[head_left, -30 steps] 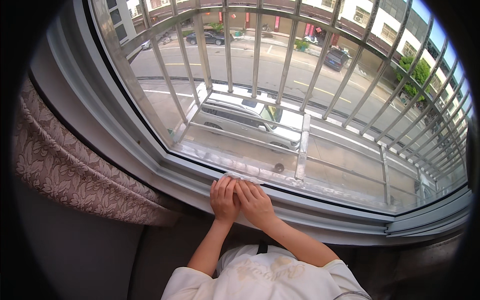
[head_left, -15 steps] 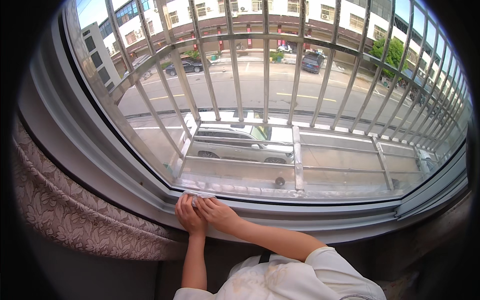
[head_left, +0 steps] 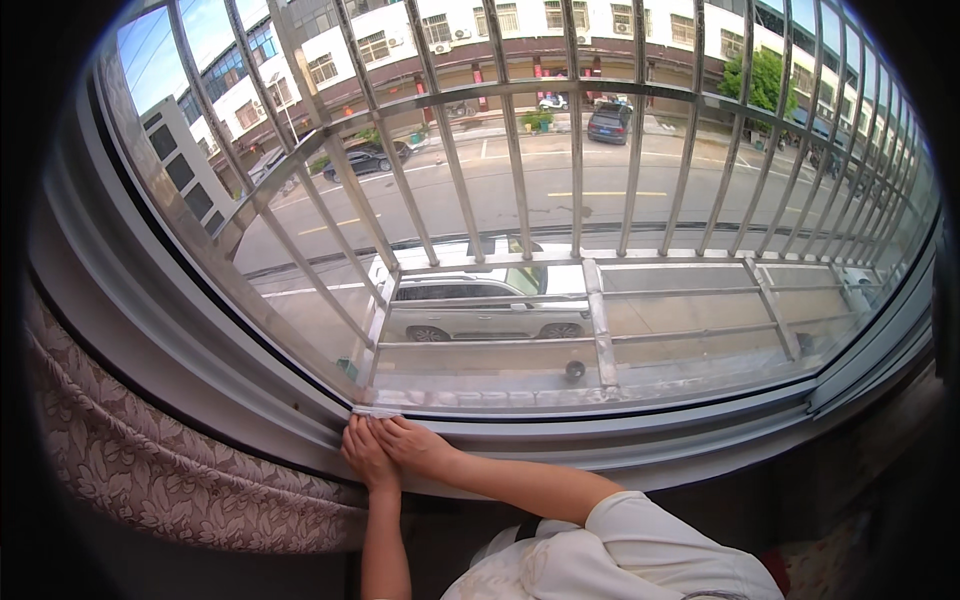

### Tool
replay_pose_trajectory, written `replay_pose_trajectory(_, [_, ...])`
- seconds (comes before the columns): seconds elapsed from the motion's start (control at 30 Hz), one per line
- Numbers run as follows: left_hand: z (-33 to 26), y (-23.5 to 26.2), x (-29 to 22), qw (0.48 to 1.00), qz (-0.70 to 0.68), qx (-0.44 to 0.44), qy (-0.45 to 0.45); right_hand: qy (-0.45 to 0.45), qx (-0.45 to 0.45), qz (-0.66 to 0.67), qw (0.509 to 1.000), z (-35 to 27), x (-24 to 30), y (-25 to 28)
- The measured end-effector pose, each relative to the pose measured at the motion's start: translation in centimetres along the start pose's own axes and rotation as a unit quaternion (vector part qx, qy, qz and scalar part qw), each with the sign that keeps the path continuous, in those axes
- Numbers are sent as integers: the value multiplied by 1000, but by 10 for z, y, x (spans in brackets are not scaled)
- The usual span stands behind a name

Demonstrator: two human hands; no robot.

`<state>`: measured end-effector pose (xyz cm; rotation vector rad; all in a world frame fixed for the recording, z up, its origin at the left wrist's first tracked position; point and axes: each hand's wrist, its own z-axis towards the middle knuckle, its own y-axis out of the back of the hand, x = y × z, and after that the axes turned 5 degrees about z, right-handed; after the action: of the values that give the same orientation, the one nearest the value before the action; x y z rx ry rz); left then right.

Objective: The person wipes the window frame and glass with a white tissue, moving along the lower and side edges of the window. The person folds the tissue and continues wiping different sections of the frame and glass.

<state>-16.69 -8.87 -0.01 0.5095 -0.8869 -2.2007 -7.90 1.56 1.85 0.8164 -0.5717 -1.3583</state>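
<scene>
Your two hands sit side by side, touching, at the left end of the bottom window track [head_left: 620, 415]. The left hand [head_left: 367, 455] comes straight up from the lower edge with the forearm near vertical. The right hand [head_left: 420, 447] reaches in from the right, forearm lying along the sill and wrist bent toward the left hand. The fingers of both are stretched out flat and kept close together. The tips press down rather than grip, and nothing is closed in either palm that I can see. A pale strip [head_left: 378, 411] lies right at and just ahead of the fingertips, in the track; cloth or tape, too small to tell. On progress, my judgement is that you are working that strip along the track and are at its left corner. The whole long run of track to the right of your fingers shows no strip, so whether it is done or left cannot be told. Left of the fingers is the curtain [head_left: 150, 470], near. Beyond the fingertips are the glass and the grille [head_left: 590, 300].
</scene>
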Motion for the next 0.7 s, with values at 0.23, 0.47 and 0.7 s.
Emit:
replay_pose_trajectory(0.23, [3, 20, -12, 1000, -13, 5, -26, -31, -24, 52, 998, -2, -2, 12])
replay_pose_trajectory(0.47, [-19, 37, -59, 997, -70, 24, -38, -63, -25, 104, 992, -43, -15, 45])
replay_pose_trajectory(0.7, [-39, 62, -140, 991, -114, 38, -59, -124, -48, 131, 982, -105, -36, 106])
